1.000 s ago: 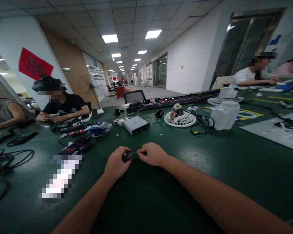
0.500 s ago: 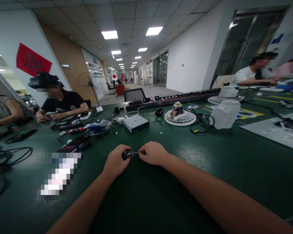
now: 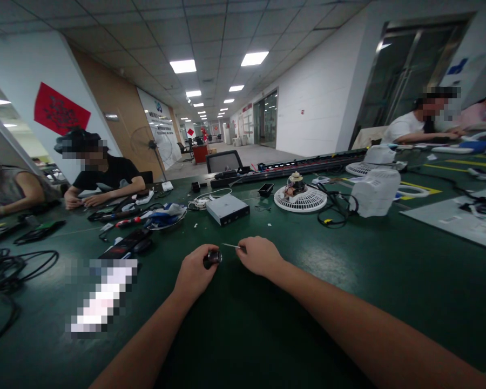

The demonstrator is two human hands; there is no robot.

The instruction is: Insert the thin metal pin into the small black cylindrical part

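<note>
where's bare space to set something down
Green table is bare between left forearm and right forearm, and from the latter to the pale board. A narrower strip, bar a white scrap, separates the left hand from the silver box. Crowded: left, with black cables and a red tool; ahead, around the fan grille.

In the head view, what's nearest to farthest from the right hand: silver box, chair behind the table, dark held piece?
1. Dark piece, in the left hand.
2. Silver box, ahead, slightly left.
3. Chair, farther ahead, behind the table.
</note>
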